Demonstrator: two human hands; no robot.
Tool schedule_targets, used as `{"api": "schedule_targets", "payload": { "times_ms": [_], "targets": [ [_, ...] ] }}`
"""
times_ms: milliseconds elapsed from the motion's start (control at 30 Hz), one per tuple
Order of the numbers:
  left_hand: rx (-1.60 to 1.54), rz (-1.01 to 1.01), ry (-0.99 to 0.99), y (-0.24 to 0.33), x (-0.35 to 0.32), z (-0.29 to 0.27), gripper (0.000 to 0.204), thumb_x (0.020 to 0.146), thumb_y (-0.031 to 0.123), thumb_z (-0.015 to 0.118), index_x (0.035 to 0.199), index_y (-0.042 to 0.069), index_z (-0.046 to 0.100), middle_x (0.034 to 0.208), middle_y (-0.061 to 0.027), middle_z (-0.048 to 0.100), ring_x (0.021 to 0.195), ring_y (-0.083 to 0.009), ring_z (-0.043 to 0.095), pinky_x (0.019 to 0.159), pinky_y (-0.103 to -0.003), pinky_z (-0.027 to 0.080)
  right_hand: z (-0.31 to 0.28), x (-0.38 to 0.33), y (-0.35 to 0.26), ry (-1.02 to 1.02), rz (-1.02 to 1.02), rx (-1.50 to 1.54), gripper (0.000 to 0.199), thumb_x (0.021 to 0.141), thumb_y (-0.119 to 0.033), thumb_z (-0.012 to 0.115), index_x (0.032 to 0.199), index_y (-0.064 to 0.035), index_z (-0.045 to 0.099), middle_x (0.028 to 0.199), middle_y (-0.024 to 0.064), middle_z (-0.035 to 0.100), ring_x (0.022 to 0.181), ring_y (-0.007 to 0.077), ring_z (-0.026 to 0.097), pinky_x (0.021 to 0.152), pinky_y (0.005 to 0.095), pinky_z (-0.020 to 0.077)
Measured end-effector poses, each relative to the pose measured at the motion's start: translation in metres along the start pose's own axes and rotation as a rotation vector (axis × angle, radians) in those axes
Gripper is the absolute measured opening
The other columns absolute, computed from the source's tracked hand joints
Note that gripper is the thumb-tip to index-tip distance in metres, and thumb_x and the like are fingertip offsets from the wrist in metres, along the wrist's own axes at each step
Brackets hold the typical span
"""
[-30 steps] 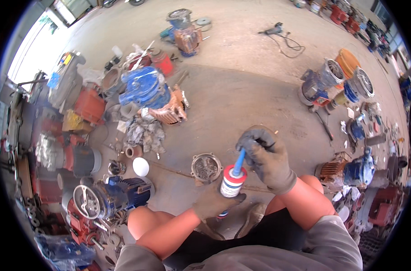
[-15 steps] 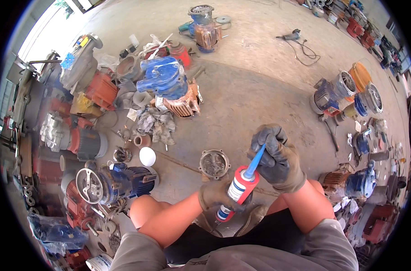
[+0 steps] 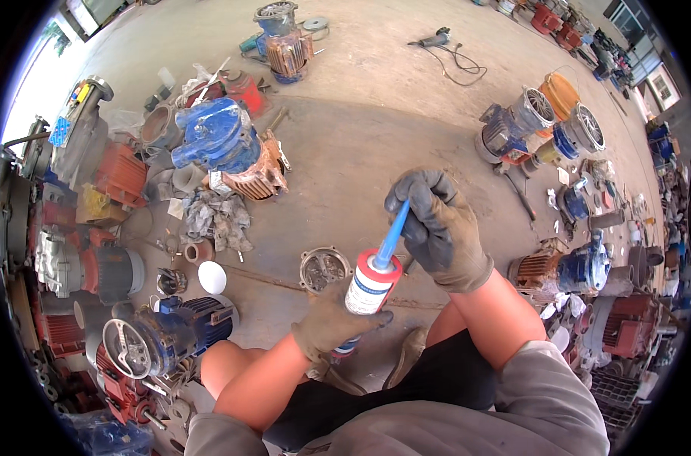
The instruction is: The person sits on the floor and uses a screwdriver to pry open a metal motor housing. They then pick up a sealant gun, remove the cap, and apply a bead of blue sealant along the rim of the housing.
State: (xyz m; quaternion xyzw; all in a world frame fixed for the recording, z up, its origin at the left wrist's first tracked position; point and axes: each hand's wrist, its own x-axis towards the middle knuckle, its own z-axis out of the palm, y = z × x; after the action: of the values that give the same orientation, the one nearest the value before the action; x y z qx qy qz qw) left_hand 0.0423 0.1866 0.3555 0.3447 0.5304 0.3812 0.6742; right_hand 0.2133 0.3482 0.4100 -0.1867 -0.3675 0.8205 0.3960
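In a dark work glove, my left hand point(image 3: 324, 322) is wrapped round a red and white sealant cartridge point(image 3: 371, 286), held tilted in front of my knees. A long blue nozzle point(image 3: 392, 242) points up and to the right from its top. My gloved right hand point(image 3: 439, 232) is closed, fingers bent together at the nozzle's tip. They cover the tip, so anything small between them cannot be seen. Beyond the cartridge, a round metal flange housing point(image 3: 305, 273) with bolt lugs lies on the floor, partly behind my left hand.
A blue and rust-brown motor point(image 3: 222, 140) stands ahead to the left. Nearer left lies a blue motor point(image 3: 201, 319) with a spoked wheel, beside a white disc point(image 3: 212, 277). Several motors line the right, including a blue one point(image 3: 505, 133). A corded angle grinder point(image 3: 439, 38) lies far off.
My view has turned somewhat to the right, so the floor items sit further left. Both hands remain on the cartridge and nozzle, with the cartridge held a little more upright.
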Motion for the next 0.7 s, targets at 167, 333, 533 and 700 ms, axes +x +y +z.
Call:
{"api": "schedule_targets", "payload": {
  "times_ms": [167, 333, 533, 700],
  "targets": [
    [0.342, 0.245, 0.388, 0.006, 0.001, 0.014, 0.048, 0.082, 0.025, 0.091, 0.119, -0.001, 0.072, 0.102, -0.0179, 0.08, 0.093, -0.0303, 0.079, 0.085, -0.042, 0.061, 0.002, 0.004, 0.01, 0.174, -0.111, -0.227, 0.022, 0.11, -0.024, 0.071, 0.117, -0.0037, 0.07, 0.108, 0.0066, 0.073, 0.08, 0.0079, 0.054, 0.071, 0.0249, 0.0453],
    [0.521, 0.277, 0.508, -0.001, 0.007, 0.008, 0.038, 0.082, 0.022, 0.088, 0.106, 0.0, 0.07, 0.093, -0.0205, 0.078, 0.086, -0.0404, 0.079, 0.077, -0.048, 0.061, 0.008, 0.006, 0.018, 0.243, -0.183, -0.239, 0.02, 0.109, -0.02, 0.071, 0.119, -0.0023, 0.07, 0.107, 0.0067, 0.074, 0.079, 0.0082, 0.055, 0.071, 0.0249, 0.0456],
    [0.442, 0.362, 0.475, 0.005, 0.006, 0.009, 0.038, 0.082, 0.021, 0.088, 0.107, 0.0, 0.07, 0.093, -0.0198, 0.077, 0.087, -0.0383, 0.078, 0.078, -0.047, 0.061, 0.016, 0.009, 0.01, 0.245, -0.175, -0.196, 0.02, 0.11, -0.02, 0.071, 0.118, -0.0018, 0.07, 0.105, 0.0066, 0.073, 0.079, 0.0092, 0.056, 0.071, 0.0256, 0.0457],
    [0.396, 0.306, 0.46, 0.001, 0.0, 0.004, 0.043, 0.082, 0.02, 0.088, 0.116, 0.0, 0.071, 0.102, -0.0186, 0.08, 0.095, -0.0347, 0.08, 0.084, -0.044, 0.062, -0.021, 0.037, -0.025, 0.35, -0.434, -0.089, 0.02, 0.107, -0.02, 0.074, 0.117, -0.0026, 0.07, 0.105, 0.0076, 0.073, 0.078, 0.0105, 0.058, 0.07, 0.0262, 0.0463]
  ]
}}
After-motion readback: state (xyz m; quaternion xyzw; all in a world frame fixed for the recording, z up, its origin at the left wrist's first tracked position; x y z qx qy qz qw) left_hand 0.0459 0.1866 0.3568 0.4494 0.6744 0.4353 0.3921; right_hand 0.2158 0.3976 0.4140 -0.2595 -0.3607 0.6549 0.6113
